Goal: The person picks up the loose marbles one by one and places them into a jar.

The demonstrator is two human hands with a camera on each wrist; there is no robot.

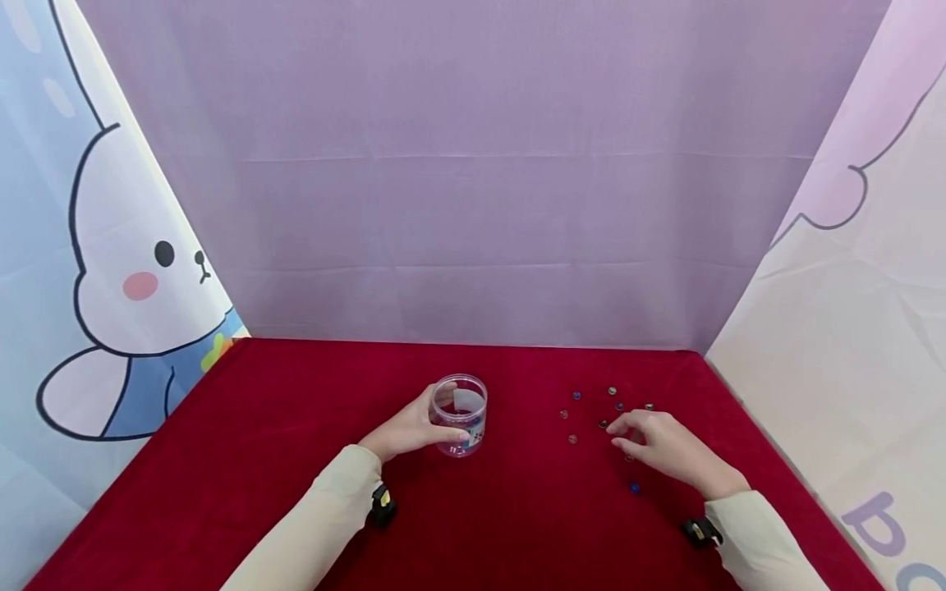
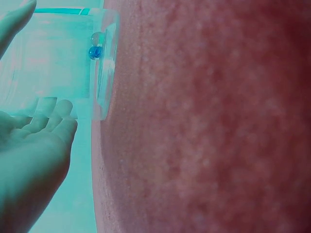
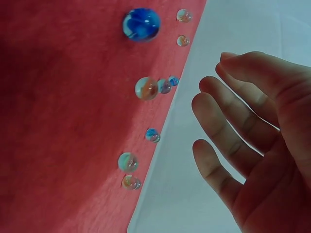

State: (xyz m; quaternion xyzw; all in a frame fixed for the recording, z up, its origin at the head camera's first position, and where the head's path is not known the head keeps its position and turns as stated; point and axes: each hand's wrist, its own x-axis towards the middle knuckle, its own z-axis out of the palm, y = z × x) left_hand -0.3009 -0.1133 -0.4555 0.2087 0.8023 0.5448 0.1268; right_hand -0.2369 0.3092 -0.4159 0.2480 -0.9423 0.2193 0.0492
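My left hand (image 1: 409,427) grips a clear plastic jar (image 1: 476,413) around its side, thumb across the front; the jar stands upright on the red cloth. In the left wrist view, a blue marble (image 2: 95,53) and a clear one (image 2: 97,38) show at the jar's bottom. My right hand (image 1: 668,447) hovers over scattered glass marbles, fingers loosely bent and holding nothing visible. The right wrist view shows a large blue marble (image 3: 141,24), an orange-streaked marble (image 3: 146,88) and a greenish marble (image 3: 128,161), all apart from the fingers (image 3: 214,119).
Red cloth (image 1: 296,427) covers the table. Several more marbles lie left of and beyond the right hand, including a blue marble (image 1: 576,396) and a greenish marble (image 1: 612,391). A purple curtain (image 1: 473,205) hangs behind, with printed sheets at both sides.
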